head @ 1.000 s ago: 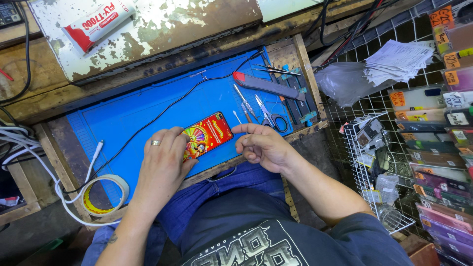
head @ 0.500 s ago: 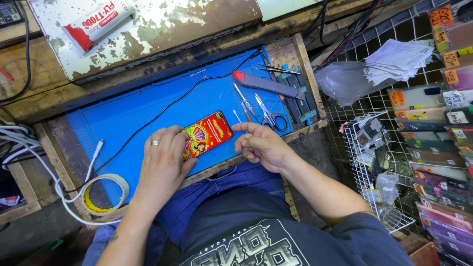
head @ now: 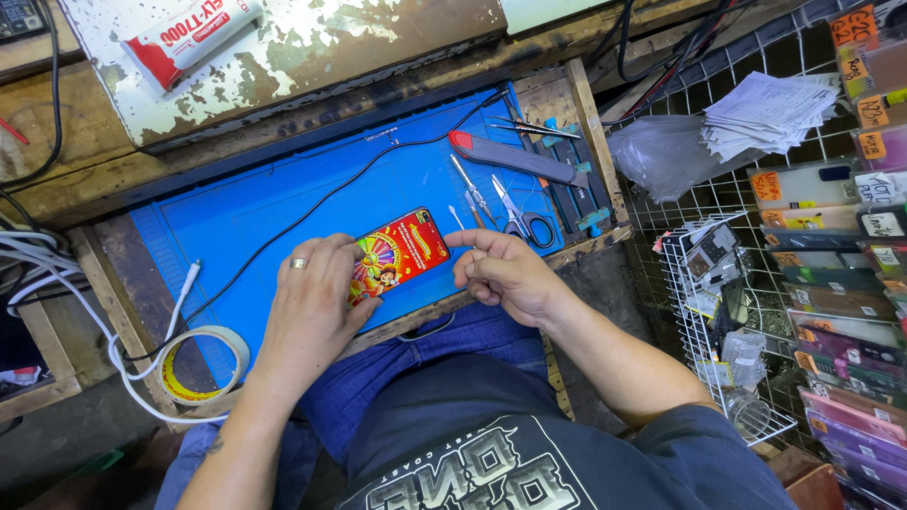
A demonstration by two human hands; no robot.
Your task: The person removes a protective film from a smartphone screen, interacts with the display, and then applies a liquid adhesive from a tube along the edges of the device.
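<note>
A phone [head: 402, 252] with a bright red and yellow picture on its screen lies on the blue work mat [head: 265, 203] near the mat's front edge. My left hand [head: 312, 307], with a ring on one finger, rests over the phone's left end and holds it down. My right hand [head: 501, 271] is at the phone's right end, its index finger stretched out to touch the phone's corner and the other fingers curled in. Nothing else is in either hand.
Scissors [head: 518, 215], tweezers [head: 472, 192] and a grey-and-red cutter [head: 515, 157] lie on the mat's right side. A black cable [head: 321, 203] crosses the mat. A tape roll [head: 203, 364] and white cables [head: 57, 274] sit left. Wire racks of phone cases [head: 841, 312] stand right.
Both hands stay at the phone. My right hand has shifted slightly, its index finger now reaching to the phone's right corner.
</note>
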